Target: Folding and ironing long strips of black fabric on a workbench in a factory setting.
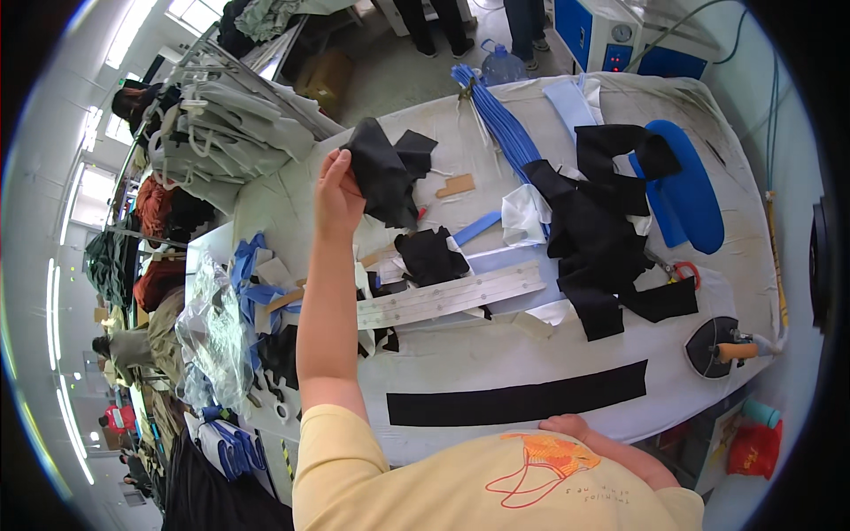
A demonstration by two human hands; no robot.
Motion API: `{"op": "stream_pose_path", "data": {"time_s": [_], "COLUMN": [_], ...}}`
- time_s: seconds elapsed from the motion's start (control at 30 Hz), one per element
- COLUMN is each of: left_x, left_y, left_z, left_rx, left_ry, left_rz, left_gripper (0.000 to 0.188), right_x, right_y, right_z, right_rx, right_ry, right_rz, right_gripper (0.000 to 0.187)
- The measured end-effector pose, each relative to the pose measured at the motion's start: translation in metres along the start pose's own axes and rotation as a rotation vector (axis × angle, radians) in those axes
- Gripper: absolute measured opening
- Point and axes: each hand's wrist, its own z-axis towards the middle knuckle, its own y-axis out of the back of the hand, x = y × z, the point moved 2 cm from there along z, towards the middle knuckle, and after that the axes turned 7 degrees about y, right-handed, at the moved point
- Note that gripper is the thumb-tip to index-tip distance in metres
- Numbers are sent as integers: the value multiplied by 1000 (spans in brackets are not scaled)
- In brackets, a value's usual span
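My left hand (pixel 340 196) is stretched out over the table, its fingers closed on the edge of a dark fabric piece (pixel 382 173), which hangs up from the tabletop beside it. My right hand (pixel 565 426) rests at the near table edge with its fingers curled and nothing visible in them. Just beyond it, a long black fabric strip (pixel 518 394) lies flat. Farther in, a pale marked ruler-like strip (pixel 452 296) lies slantwise, with a small heap of black cloth (pixel 430 257) behind it.
An iron (pixel 715 348) stands at the right, near red-handled scissors (pixel 686 273). Black cut pieces (pixel 589 234) lie beside a blue padded board (pixel 695 199). A bundle of blue strips (pixel 496 115) is at the back. Clear plastic wrap (pixel 212 327) and a garment rack (pixel 221 124) are left.
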Motion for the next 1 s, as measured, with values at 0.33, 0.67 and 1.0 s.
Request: {"op": "stream_pose_path", "data": {"time_s": [0.33,0.67,1.0], "left_x": [-34,29,99], "left_y": [-83,-149,-83], "left_z": [-142,-253,-292], "left_rx": [25,401,283], "left_ry": [-7,38,201], "left_rz": [521,530,644], "left_gripper": [17,14,56], "right_x": [84,203,184], "right_y": [80,219,190], "right_z": [14,76,72], "right_rx": [-699,-898,-942], "right_ry": [100,504,291], "right_rz": [-31,1260,1760], "right_gripper": [4,60,27]}}
